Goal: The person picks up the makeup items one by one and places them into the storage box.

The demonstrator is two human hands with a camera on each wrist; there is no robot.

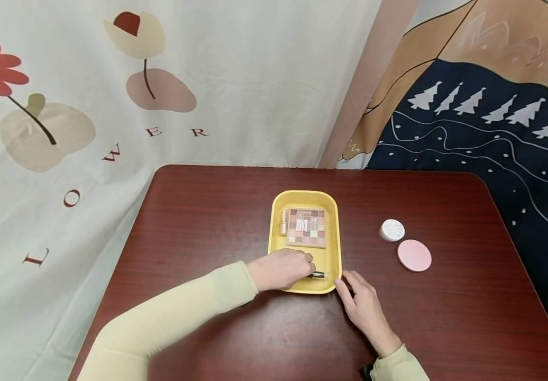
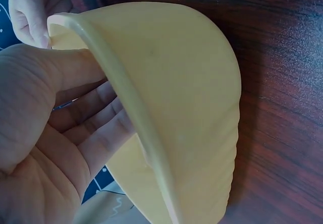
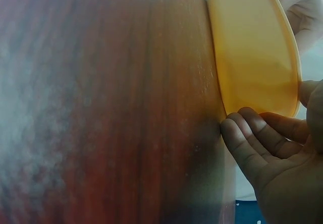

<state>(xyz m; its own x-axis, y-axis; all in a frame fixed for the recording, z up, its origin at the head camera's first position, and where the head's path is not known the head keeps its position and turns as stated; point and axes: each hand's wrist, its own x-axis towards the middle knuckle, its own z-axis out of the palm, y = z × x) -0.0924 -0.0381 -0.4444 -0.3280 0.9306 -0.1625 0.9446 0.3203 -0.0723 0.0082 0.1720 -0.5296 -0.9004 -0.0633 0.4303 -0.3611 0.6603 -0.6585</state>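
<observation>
A yellow tray [image 1: 338, 238] stands on the table. My left hand [image 1: 285, 267] reaches over its near left part, and in the left wrist view the hand [image 2: 55, 118] passes inside the rim [image 2: 126, 93]. Its fingers hold a slim black tube [image 1: 318, 274] low in the tray; most of the tube is hidden behind them. An eyeshadow palette [image 1: 307, 227] and a small clear tube [image 1: 283, 223] lie farther back inside. At the tray's near right corner is my right hand [image 1: 362, 307], fairly straight fingers [image 3: 242, 138] touching the outer wall and the thumb at the rim.
To the right on the dark red table [image 1: 207, 211] lie a white round container [image 1: 392, 230] and a pink round compact [image 1: 414, 255], close together. Behind the table hang a flower-print curtain [image 1: 255, 79] and a dark tree-print cloth [image 1: 493, 127].
</observation>
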